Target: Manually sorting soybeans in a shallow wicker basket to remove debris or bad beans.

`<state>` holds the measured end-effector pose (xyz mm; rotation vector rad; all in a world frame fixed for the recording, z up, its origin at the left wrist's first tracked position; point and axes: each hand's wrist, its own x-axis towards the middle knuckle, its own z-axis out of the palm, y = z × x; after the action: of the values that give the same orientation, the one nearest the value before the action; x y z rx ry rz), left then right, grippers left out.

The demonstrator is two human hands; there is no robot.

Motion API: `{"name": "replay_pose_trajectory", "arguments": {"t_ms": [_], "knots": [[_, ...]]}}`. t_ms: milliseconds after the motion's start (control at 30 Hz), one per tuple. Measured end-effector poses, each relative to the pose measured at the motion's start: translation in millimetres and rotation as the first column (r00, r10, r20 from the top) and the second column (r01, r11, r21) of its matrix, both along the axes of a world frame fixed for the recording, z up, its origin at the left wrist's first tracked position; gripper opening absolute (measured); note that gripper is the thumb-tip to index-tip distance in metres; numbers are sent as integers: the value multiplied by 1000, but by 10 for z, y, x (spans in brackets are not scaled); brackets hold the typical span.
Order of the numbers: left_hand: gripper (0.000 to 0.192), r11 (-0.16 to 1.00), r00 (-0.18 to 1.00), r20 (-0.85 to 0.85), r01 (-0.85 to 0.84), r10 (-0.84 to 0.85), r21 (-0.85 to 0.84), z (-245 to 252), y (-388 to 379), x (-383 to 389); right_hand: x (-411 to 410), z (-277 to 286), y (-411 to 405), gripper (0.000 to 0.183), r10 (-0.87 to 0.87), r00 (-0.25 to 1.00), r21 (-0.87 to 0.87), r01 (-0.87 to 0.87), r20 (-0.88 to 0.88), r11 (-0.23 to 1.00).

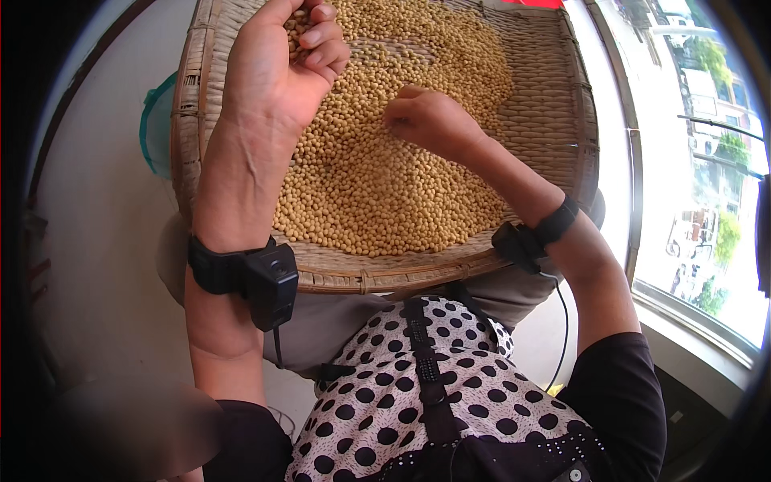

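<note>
A woven basket tray (pixel 536 138) rests across the lap, holding a broad spread of pale yellow beans that look like soybeans (pixel 361 199). My left hand (pixel 289 66) is raised over the tray's left side, palm up and fingers curled around a small heap of darker-looking beans (pixel 296 30). Its fingertips reach the top of the picture. Over the middle of the spread is my right hand (pixel 430 120), back upward and fingers bent down toward the beans. What lies inside those fingers is hidden. Just below it, the beans look blurred.
A wooden rim (pixel 373 282) edges the tray. Behind its left side shows a teal mesh-like item (pixel 158 129). Black devices are strapped to the left forearm (pixel 271 283) and right forearm (pixel 519 244), with cables. A window (pixel 711 181) stands at the right.
</note>
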<state>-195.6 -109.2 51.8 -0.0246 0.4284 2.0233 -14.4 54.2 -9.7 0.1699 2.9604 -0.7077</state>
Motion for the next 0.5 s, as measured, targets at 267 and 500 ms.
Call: {"name": "replay_pose_trajectory", "arguments": {"t_ms": [267, 500], "knots": [[13, 1000, 1000, -10, 1, -1, 22, -7, -25, -11, 157, 249, 468, 20, -157, 952, -965, 260, 263, -39], [12, 1000, 1000, -10, 0, 0, 27, -19, -9, -14, 103, 167, 461, 16, -256, 919, -937, 334, 299, 101]]}}
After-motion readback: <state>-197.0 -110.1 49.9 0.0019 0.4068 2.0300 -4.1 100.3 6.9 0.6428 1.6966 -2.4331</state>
